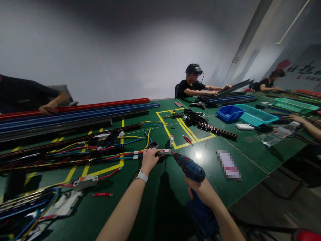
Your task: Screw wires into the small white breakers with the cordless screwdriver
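Note:
My left hand [149, 159] is closed round a small white circuit breaker [164, 151] lying on the green table [160, 197], with coloured wires [117, 155] running off to its left. A white watch sits on that wrist. My right hand [202, 191] grips a blue cordless drill [190, 169], whose tip points at the right end of the breaker.
Long red, blue and black rails [75, 113] lie at the back left under another person's hand [47, 109]. More breakers and wire bundles [62, 201] fill the near left. A blue bin [230, 112], teal trays [258, 115] and seated co-workers are to the right. Yellow floor-tape lines mark the table.

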Demonstrator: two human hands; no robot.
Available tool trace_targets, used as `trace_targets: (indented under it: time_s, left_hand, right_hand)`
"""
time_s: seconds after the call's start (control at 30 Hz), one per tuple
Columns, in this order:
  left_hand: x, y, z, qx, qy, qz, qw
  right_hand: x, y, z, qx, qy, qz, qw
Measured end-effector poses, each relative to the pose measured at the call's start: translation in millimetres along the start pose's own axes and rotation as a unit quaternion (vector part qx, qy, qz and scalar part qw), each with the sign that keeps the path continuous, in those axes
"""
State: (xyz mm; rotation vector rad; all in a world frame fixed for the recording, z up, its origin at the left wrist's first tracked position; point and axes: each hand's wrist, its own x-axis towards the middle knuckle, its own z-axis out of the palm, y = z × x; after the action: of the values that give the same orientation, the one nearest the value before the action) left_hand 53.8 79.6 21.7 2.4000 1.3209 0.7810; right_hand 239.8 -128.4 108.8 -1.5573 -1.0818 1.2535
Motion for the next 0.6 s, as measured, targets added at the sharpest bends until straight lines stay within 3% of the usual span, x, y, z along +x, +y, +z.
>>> trace_targets:
  time_s: [0.6]
  left_hand:
    - [0, -2, 2.9, -0.015, 0.007, 0.003, 1.000]
  right_hand:
    - [4, 15, 1, 0.002, 0.010, -0.011, 1.000]
